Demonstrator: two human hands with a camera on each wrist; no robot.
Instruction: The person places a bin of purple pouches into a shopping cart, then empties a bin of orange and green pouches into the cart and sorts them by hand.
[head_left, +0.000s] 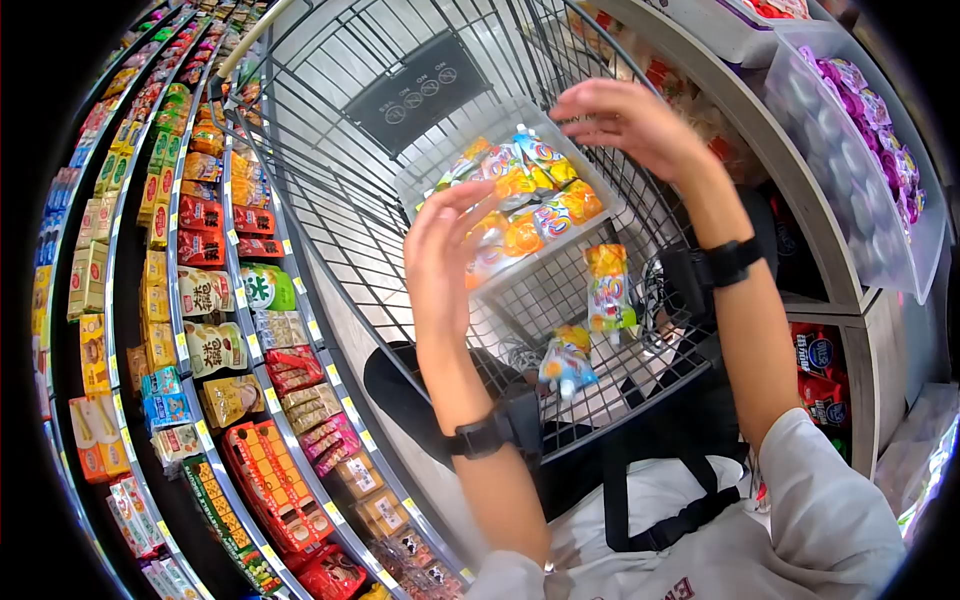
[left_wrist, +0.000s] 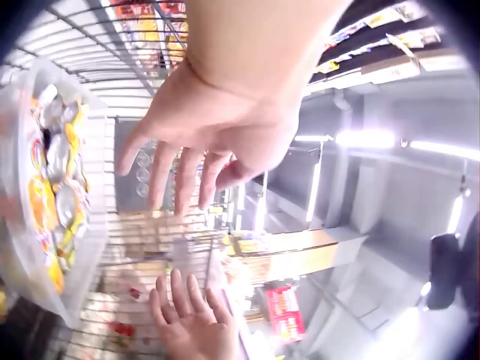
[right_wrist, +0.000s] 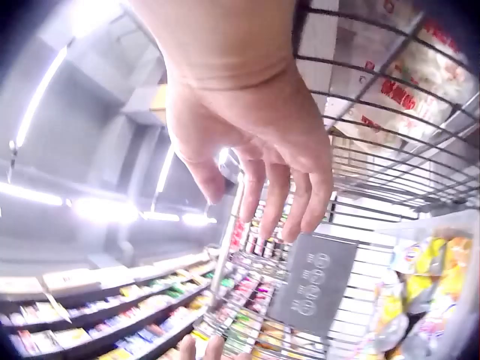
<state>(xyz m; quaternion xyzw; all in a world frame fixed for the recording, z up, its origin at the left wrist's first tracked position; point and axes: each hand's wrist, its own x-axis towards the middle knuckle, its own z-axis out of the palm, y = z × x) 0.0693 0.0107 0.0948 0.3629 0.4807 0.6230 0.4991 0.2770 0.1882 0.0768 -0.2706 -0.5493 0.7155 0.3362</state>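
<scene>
Both hands hover inside a wire shopping cart, with nothing in either. My left hand is above the near left corner of a clear plastic bin, its fingers loosely bent. Opposite it, my right hand is raised over the bin's far right side, fingers relaxed and apart from the packs. Orange, white and blue drink pouches with spouts fill the bin. Two more pouches lie on the cart's wire floor: an upright-lying orange one and a blue-and-yellow one.
Snack shelves run along the left of the cart. On the right stands a wooden display counter with a clear bin of purple packs. A grey sign panel hangs on the cart's far end.
</scene>
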